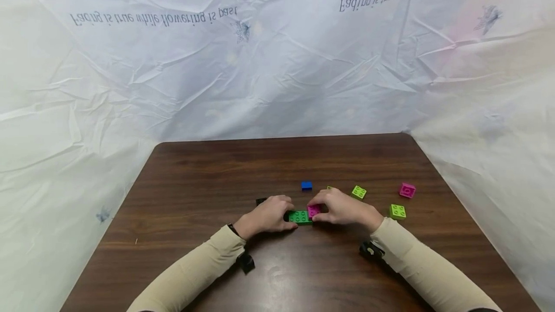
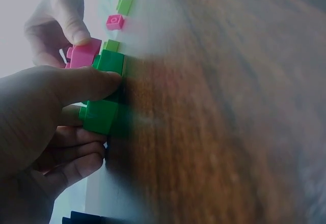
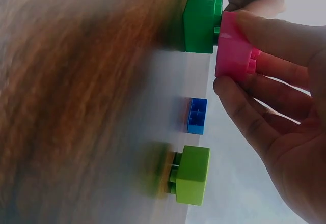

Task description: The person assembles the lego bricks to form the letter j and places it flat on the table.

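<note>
Pinching a pink brick (image 1: 313, 212) in the fingers (image 3: 247, 113) of the right hand (image 1: 340, 207), with thumb on the near side and fingertips on the far side. Holding it studs-up over the right end of a longer green brick (image 1: 299, 217), partly overhanging, with a sliver of stud visible between the two, so not quite flush.

Gripping the green one's left part with the left hand (image 1: 270, 214), again thumb near, fingers far. Lying with long axis left to right across the tabletop (image 1: 208, 172), with studs pointing up. Smooth shiny plastic on both, boxy with round studs.

Reaching in with both arms angled toward each other, in cream sleeves (image 1: 191, 268).

Further out: a blue brick (image 1: 306, 186), a lime brick (image 3: 192, 175) with studs down in the right wrist view, two studs-up lime bricks (image 1: 397, 212) off to the right, plus a second pink brick (image 1: 407, 190) tipped to show a hollow underside. Also a black thing (image 1: 260, 201) mostly hidden behind the left hand, can't tell what.

Dark wood grain underneath, crinkly white sheet (image 1: 277, 76) all around.
</note>
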`<state>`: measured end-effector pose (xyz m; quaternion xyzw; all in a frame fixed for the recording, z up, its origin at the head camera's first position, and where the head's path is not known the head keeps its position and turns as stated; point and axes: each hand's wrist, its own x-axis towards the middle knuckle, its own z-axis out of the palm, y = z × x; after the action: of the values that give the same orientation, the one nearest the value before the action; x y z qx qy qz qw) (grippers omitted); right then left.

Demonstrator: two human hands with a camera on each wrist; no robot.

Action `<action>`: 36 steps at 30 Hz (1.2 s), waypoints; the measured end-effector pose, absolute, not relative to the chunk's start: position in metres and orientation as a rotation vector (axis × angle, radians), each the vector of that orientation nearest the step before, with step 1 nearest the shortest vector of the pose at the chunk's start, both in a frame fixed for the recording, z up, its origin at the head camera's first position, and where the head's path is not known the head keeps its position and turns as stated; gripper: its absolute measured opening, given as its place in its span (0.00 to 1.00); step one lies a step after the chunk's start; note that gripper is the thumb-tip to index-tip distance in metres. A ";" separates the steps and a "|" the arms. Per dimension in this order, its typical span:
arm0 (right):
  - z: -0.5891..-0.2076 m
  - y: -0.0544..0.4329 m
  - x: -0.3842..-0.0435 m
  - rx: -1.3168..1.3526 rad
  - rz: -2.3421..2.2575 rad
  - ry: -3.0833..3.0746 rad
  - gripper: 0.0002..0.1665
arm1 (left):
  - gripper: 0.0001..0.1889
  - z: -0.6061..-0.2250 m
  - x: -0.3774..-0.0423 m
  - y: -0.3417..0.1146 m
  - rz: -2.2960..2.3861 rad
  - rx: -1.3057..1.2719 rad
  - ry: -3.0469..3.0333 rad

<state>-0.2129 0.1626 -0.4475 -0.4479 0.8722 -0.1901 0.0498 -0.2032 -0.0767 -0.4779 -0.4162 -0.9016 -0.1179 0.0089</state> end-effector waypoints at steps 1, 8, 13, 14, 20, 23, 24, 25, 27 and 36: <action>-0.448 0.163 -0.213 -1.368 -0.581 2.652 0.20 | 0.21 -0.478 -0.203 -0.077 -0.367 -1.299 -2.817; -0.449 0.162 -0.213 -1.398 -0.576 2.657 0.20 | 0.20 -0.478 -0.204 -0.076 -0.378 -1.306 -2.800; -0.448 0.161 -0.212 -1.413 -0.595 2.650 0.20 | 0.20 -0.478 -0.203 -0.076 -0.360 -1.301 -2.803; -0.448 0.161 -0.212 -1.414 -0.600 2.650 0.20 | 0.20 -0.478 -0.203 -0.076 -0.361 -1.300 -2.803; -0.447 0.160 -0.212 -1.384 -0.585 2.655 0.19 | 0.20 -0.478 -0.204 -0.075 -0.378 -1.302 -2.808; -0.447 0.159 -0.212 -1.380 -0.585 2.653 0.19 | 0.20 -0.478 -0.205 -0.076 -0.381 -1.304 -2.800; -0.447 0.159 -0.213 -1.386 -0.587 2.652 0.19 | 0.20 -0.478 -0.205 -0.076 -0.380 -1.306 -2.795; -0.447 0.159 -0.213 -1.389 -0.592 2.652 0.19 | 0.20 -0.478 -0.206 -0.076 -0.382 -1.307 -2.791; -0.447 0.159 -0.213 -1.398 -0.601 2.648 0.19 | 0.20 -0.479 -0.206 -0.076 -0.384 -1.313 -2.780; -0.447 0.156 -0.209 -1.363 -0.603 2.630 0.20 | 0.19 -0.480 -0.203 -0.079 -0.389 -1.317 -2.776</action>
<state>-0.2091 0.1560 -0.4468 -0.4500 0.8685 -0.1991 0.0592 -0.2035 -0.0786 -0.4803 -0.4251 -0.8961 -0.1257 0.0224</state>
